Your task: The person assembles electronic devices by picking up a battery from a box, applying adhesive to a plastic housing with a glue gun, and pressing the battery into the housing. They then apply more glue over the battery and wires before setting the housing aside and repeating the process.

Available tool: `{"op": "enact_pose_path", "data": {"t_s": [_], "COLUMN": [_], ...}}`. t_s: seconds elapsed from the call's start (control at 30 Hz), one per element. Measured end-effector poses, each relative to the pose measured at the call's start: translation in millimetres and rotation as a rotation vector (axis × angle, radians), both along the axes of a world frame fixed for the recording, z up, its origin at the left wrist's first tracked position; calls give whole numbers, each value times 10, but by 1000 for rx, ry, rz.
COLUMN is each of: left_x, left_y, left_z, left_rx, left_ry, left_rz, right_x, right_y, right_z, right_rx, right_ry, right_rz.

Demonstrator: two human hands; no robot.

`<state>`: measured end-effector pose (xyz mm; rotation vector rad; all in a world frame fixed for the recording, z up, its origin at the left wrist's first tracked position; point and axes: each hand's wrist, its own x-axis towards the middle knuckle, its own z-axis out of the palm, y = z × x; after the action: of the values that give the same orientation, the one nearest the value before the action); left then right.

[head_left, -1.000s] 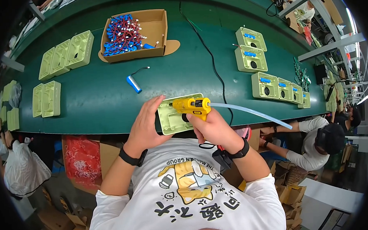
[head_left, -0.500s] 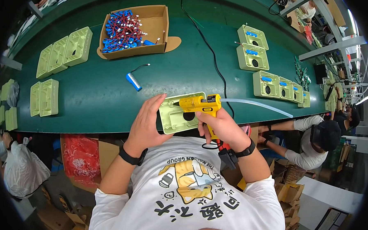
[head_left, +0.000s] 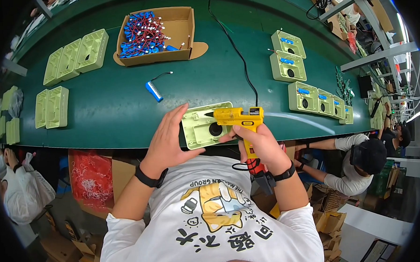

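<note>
A pale green plastic housing point(head_left: 198, 134) with a round black part inside lies at the table's near edge. My left hand point(head_left: 167, 141) grips its left side, fingers along the edge and thumb at the near side. In my right hand point(head_left: 262, 145) is a yellow hot glue gun point(head_left: 237, 117), its nozzle pointing left over the housing's inside. A clear glue stick point(head_left: 303, 120) trails from the gun's back to the right. Beyond the housing, a blue battery point(head_left: 154, 91) with a short lead and white connector lies on the table.
A cardboard box point(head_left: 180, 31) of blue batteries with red wires stands at the back. Green housings point(head_left: 91, 51) sit at left; at right, several housings point(head_left: 289, 66) hold batteries. A black cable point(head_left: 237, 48) crosses the green table point(head_left: 193, 80). A co-worker point(head_left: 361, 157) sits at right.
My right hand has moved the glue gun a little to the right, drawing its nozzle away from the housing's left end. My left hand stays on the housing.
</note>
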<state>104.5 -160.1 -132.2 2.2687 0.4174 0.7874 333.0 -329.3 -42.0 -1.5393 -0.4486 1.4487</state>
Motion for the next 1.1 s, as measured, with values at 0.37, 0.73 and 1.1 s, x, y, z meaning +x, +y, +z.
{"op": "enact_pose_path", "data": {"t_s": [0.37, 0.73, 1.1], "left_x": [249, 80, -121], "left_y": [897, 897, 648], "left_z": [116, 46, -70], "left_rx": [-38, -21, -505], "left_ry": [387, 425, -21], "left_rz": [637, 526, 342], "right_x": [-65, -66, -31], "right_y": [-359, -349, -306], "right_z": [-357, -333, -240], "right_rx": [27, 71, 181], "right_ry": [-415, -542, -772], "right_rz": [-7, 52, 145]}}
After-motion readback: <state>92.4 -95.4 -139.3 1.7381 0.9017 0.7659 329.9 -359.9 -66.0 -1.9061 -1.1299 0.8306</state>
